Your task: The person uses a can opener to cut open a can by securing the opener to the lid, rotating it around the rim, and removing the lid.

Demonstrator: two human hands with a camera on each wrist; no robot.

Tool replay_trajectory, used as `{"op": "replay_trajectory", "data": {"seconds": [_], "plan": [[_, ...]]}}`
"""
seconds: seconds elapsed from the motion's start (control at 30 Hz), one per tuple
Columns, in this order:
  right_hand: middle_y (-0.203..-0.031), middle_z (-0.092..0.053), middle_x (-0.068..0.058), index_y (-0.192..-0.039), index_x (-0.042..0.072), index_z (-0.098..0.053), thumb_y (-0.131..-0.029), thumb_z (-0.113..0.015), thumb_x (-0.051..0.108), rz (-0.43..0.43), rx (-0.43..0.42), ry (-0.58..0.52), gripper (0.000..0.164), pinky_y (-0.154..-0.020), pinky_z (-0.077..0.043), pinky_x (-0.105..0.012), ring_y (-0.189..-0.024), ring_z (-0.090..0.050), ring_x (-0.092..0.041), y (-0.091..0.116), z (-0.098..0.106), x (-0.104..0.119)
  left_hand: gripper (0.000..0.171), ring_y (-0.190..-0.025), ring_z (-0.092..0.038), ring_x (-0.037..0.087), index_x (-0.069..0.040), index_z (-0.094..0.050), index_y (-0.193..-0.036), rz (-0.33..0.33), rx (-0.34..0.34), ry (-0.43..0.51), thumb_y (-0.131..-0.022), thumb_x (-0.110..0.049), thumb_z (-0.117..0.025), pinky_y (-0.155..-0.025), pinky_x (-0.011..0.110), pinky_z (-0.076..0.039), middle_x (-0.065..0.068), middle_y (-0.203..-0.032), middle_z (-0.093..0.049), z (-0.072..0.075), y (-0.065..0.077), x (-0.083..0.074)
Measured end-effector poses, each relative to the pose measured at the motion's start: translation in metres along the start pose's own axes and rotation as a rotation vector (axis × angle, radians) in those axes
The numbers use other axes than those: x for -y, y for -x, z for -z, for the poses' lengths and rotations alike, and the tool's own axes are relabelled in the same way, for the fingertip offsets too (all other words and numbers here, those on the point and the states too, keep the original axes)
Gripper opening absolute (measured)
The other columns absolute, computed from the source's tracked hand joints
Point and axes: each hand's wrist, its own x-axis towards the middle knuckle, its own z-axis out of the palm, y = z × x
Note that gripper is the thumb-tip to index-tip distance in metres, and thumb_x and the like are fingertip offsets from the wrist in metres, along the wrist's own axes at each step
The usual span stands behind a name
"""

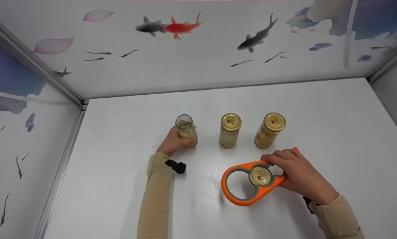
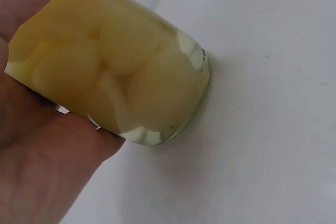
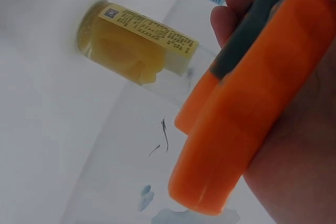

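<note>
My left hand point(image 1: 172, 143) grips an open glass jar point(image 1: 187, 135) that stands on the white table. Pale yellow rounded chunks in liquid show through the jar point(image 2: 115, 66) in the left wrist view. My right hand point(image 1: 301, 174) holds an orange and grey jar opener point(image 1: 230, 196) by its handles, to the right of the jar and nearer to me. A gold lid point(image 1: 260, 176) sits in the opener's smaller opening, and the larger ring frames only table. In the right wrist view the orange handles point(image 3: 231, 124) lie against the palm, with the lid hidden.
Two lidded jars stand beyond the opener: one with pale contents point(image 1: 229, 134) in the middle, another with yellower contents point(image 1: 267, 132) to its right. The latter is perhaps the yellow-labelled jar point(image 3: 136, 45). A wall with painted fish point(image 1: 185, 28) bounds the table's far edge.
</note>
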Motion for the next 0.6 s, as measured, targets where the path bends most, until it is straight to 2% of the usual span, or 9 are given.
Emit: {"op": "replay_trajectory", "data": {"seconds": [0.13,0.33,0.43,0.6], "plan": [[-0.096,-0.061,0.012,-0.111,0.019,-0.066,-0.061,-0.091,0.008,-0.005,-0.008,-0.004,0.058,-0.09,-0.039,-0.045,-0.093,-0.056,-0.016,0.002,-0.002,-0.001,0.074,-0.114,-0.052,0.025,-0.002,-0.043,-0.137,0.022,-0.02,-0.015,-0.071,0.005,-0.076,-0.101,0.038,-0.039,0.013,-0.125,-0.056,0.0,-0.001,0.0],[-0.096,-0.061,0.011,-0.111,0.019,-0.066,-0.06,-0.092,0.01,0.01,-0.026,0.0,0.058,-0.089,-0.039,-0.045,-0.094,-0.056,-0.018,0.003,-0.007,-0.002,0.094,-0.117,-0.047,0.026,-0.011,-0.029,-0.144,-0.008,-0.038,-0.062,-0.068,-0.003,-0.084,-0.105,0.039,-0.033,0.011,-0.13,-0.051,0.004,0.0,0.001],[-0.096,-0.061,0.01,-0.111,0.018,-0.066,-0.06,-0.091,0.009,0.011,-0.024,0.004,0.058,-0.088,-0.039,-0.045,-0.094,-0.056,-0.019,0.003,-0.009,-0.003,0.097,-0.121,-0.046,0.025,-0.013,-0.027,-0.145,0.007,-0.036,-0.166,-0.068,-0.01,-0.086,-0.106,0.04,-0.031,0.01,-0.132,-0.05,0.007,0.003,-0.001],[-0.096,-0.062,0.009,-0.111,0.017,-0.066,-0.059,-0.092,0.008,-0.014,-0.006,-0.007,0.059,-0.087,-0.039,-0.044,-0.092,-0.055,-0.018,0.005,-0.012,-0.003,0.106,-0.135,-0.035,0.029,-0.014,-0.017,-0.151,0.038,-0.008,-0.333,-0.071,-0.017,-0.087,-0.112,0.042,-0.025,0.013,-0.144,-0.042,0.011,0.011,-0.007]]}}
